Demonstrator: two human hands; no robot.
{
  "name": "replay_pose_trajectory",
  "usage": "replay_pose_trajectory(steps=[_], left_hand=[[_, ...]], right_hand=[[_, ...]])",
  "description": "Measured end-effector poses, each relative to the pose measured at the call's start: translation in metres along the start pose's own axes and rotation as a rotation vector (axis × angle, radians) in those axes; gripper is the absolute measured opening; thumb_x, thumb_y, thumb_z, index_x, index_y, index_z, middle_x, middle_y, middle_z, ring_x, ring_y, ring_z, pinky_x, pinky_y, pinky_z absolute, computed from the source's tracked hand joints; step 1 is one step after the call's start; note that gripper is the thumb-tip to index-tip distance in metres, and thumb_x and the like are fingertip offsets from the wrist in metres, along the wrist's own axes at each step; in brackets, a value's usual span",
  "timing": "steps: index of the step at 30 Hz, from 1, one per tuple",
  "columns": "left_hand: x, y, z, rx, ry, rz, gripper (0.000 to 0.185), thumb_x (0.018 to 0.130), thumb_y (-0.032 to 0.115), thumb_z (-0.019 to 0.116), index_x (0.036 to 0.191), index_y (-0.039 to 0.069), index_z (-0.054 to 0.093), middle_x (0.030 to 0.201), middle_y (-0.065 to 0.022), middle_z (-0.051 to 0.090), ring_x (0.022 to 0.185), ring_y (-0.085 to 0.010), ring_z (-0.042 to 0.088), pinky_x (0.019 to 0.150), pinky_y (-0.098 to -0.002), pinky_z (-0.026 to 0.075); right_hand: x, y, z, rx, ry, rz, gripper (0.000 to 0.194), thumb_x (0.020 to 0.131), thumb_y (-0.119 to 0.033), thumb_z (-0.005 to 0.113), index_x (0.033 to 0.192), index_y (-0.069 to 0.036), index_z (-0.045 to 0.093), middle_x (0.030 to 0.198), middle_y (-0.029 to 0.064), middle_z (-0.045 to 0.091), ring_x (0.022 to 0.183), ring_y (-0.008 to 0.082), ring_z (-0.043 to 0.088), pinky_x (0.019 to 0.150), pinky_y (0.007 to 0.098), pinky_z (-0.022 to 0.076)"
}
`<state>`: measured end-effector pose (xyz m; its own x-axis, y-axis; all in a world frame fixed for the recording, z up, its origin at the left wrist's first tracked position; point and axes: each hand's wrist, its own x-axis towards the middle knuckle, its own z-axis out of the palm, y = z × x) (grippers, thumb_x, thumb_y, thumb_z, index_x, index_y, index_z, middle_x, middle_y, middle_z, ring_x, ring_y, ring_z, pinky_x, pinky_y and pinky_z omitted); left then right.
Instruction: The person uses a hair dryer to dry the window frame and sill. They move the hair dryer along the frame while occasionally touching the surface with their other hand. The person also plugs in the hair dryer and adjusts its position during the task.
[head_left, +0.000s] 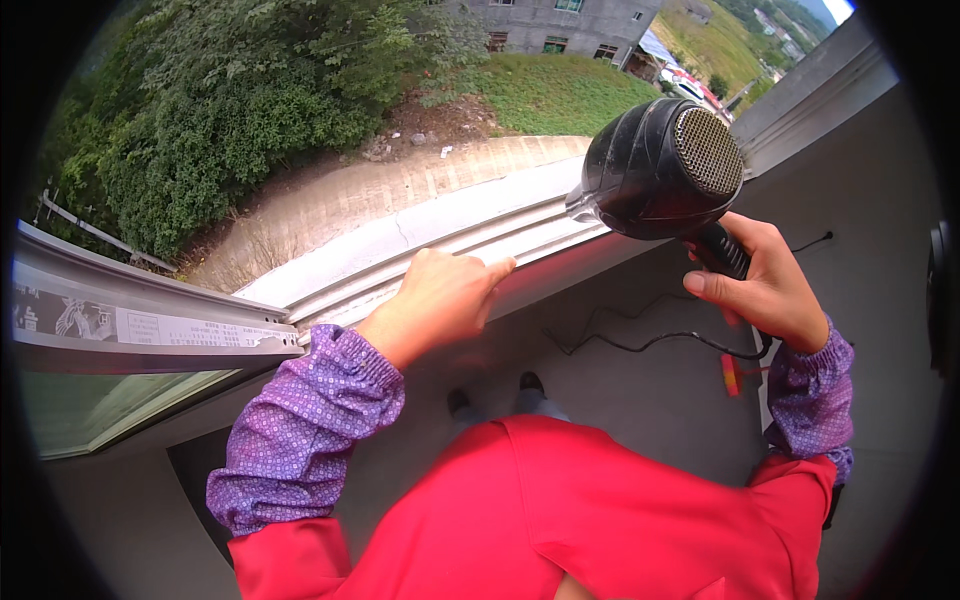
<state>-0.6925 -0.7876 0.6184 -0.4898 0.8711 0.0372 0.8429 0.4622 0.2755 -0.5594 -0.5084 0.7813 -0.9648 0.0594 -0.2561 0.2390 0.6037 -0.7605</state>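
My right hand (765, 281) grips the handle of a black hair dryer (652, 169), whose mesh-covered end faces up and right. Its nozzle points left and sits just above the window's sliding track (525, 232). From the handle a black cord (652, 343) runs down and away to the left. On the inner edge of that track rests my left hand (450, 300), with its index finger stretched out along the rail; I see nothing held in it, though its palm is hidden. Purple patterned sleeve covers are on both forearms.
At the left, an aluminium window sash (150, 322) with a printed label stands swung or slid beside the track. A red and yellow object (730, 375) lies low at the right. Outside, beyond the sill (390, 229), are a path, trees and a grey building.
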Motion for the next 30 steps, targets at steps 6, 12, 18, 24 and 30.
replay_pose_trajectory(steps=[6,12,18,24,30], left_hand=[[-0.006,-0.001,0.010,0.004,0.098,0.021,0.028,0.087,0.020,0.065,0.114,0.015,0.067,0.092,-0.0107,0.068,0.083,-0.0307,0.066,0.063,-0.0452,0.050],[0.040,-0.002,0.025,0.041,0.120,0.147,0.033,0.088,0.031,0.066,0.116,0.014,0.071,0.141,-0.0156,0.051,0.132,-0.0312,0.046,0.104,-0.0528,0.038],[0.104,-0.003,0.046,0.017,0.009,0.209,0.043,0.099,0.048,0.049,0.130,0.023,0.067,0.160,-0.0147,0.034,0.145,-0.0362,0.031,0.117,-0.0599,0.022],[0.163,0.017,0.061,0.008,-0.031,0.248,0.051,0.102,0.054,0.037,0.134,0.025,0.064,0.161,-0.0157,0.032,0.150,-0.0381,0.024,0.119,-0.0620,0.017],[0.173,0.018,0.058,-0.096,0.010,0.338,0.048,0.102,0.050,0.040,0.130,0.023,0.067,0.156,-0.0150,0.040,0.147,-0.0373,0.030,0.118,-0.0585,0.023]], right_hand=[[-0.016,-0.020,-0.006,-0.182,0.062,0.082,0.037,0.085,-0.022,0.081,0.104,0.002,0.061,0.068,-0.0006,0.058,0.047,0.0054,0.051,0.043,0.0233,0.0393],[-0.040,-0.015,-0.020,-0.168,0.243,0.147,0.033,0.086,-0.022,0.081,0.101,0.001,0.061,0.065,-0.0016,0.055,0.046,0.0053,0.051,0.042,0.0222,0.0388],[-0.063,-0.006,-0.026,-0.092,0.419,0.119,0.029,0.085,-0.018,0.079,0.097,0.001,0.061,0.064,-0.0012,0.054,0.045,0.0054,0.049,0.042,0.0209,0.0375],[-0.070,0.015,-0.033,-0.016,0.468,0.106,0.027,0.085,-0.014,0.078,0.098,0.002,0.061,0.070,0.0006,0.057,0.048,0.0054,0.050,0.044,0.0211,0.0375],[-0.059,0.022,-0.033,0.045,0.430,0.120,0.027,0.085,-0.014,0.078,0.099,0.003,0.061,0.072,0.0011,0.058,0.049,0.0057,0.052,0.044,0.0209,0.0381]])
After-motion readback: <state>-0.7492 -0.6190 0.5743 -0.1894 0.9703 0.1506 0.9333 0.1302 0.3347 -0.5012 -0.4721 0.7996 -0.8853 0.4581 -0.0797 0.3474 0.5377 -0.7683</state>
